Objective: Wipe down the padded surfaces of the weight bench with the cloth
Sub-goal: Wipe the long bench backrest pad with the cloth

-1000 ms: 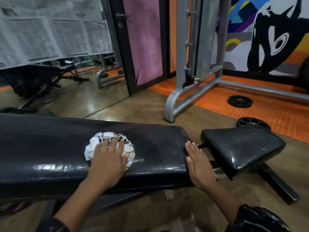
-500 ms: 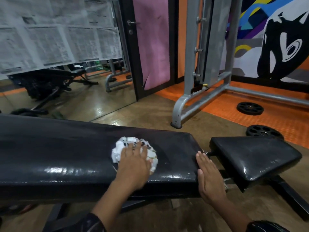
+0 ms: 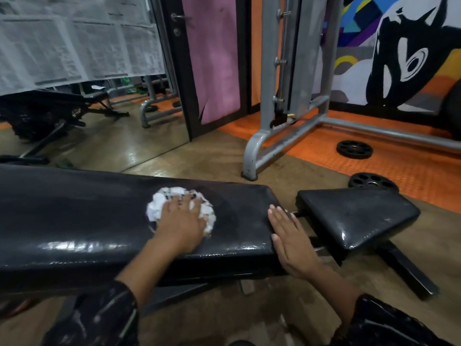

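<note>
Long black padded bench spans the lower left of the frame, glossy, on a brown floor; separate black seat pad sits just beside its right end. Mirror at upper left, pink door panel at top centre, grey machine frame on orange matting, painted mural at upper right. Two weight plates lie beyond the seat pad. Crumpled white cloth rests mid-pad; left hand presses it, fingers spread. Right hand lies flat, fingers straight, against the pad's right end.
</note>
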A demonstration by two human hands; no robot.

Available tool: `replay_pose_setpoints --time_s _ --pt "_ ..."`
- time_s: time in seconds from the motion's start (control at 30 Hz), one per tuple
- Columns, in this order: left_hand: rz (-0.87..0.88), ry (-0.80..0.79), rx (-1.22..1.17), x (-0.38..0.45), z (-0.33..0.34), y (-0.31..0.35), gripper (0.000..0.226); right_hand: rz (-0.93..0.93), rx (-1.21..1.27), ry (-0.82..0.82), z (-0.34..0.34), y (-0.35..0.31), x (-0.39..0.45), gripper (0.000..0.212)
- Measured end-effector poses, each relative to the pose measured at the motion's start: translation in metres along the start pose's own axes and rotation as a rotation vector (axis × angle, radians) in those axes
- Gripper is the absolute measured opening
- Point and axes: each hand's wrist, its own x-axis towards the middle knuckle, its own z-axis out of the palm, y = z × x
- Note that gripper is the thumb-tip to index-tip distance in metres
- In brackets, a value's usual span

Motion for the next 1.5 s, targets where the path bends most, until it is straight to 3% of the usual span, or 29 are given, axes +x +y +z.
replay_pose_setpoints --time_s 0.13,0.3,0.47,0.6,0.73,0.87,1.07,1.3,1.5 --pt "0.119 -0.07 -0.057 0.012 -0.001 0.039 0.065 -0.053 0.068 -0.077 -0.002 0.003 0.009 0.058" --pt "-0.045 -0.164 -0.075 0.039 -0.01 -0.027 0.08 -0.041 0.098 -0.062 -0.001 0.004 0.007 0.06" --pt "0.022 -0.101 -0.019 -0.003 -0.003 -0.009 0.075 -0.008 0.111 -0.04 0.002 0.003 0.004 0.061" --pt "0.105 -0.118 -0.062 0.03 -0.003 0.011 0.073 0.0 0.11 -0.04 0.002 0.002 0.003 0.06" --pt "-0.03 -0.132 -0.032 0.079 -0.007 -0.041 0.071 -0.002 0.107 -0.061 0.002 0.002 0.002 0.059" --pt "-0.168 -0.111 -0.009 0.073 -0.012 -0.065 0.07 0.0 0.105 -0.046 0.002 0.001 0.003 0.059" --pt "0.085 -0.145 -0.066 0.061 0.0 0.022 0.07 0.007 0.096 -0.041 0.002 0.001 0.004 0.058" --pt "-0.099 -0.153 -0.042 0.1 -0.011 -0.051 0.068 0.017 0.093 -0.058 0.002 0.001 0.003 0.059" --pt "-0.006 -0.107 -0.034 0.077 -0.001 -0.013 0.068 0.019 0.107 -0.041 0.001 -0.001 0.002 0.058"
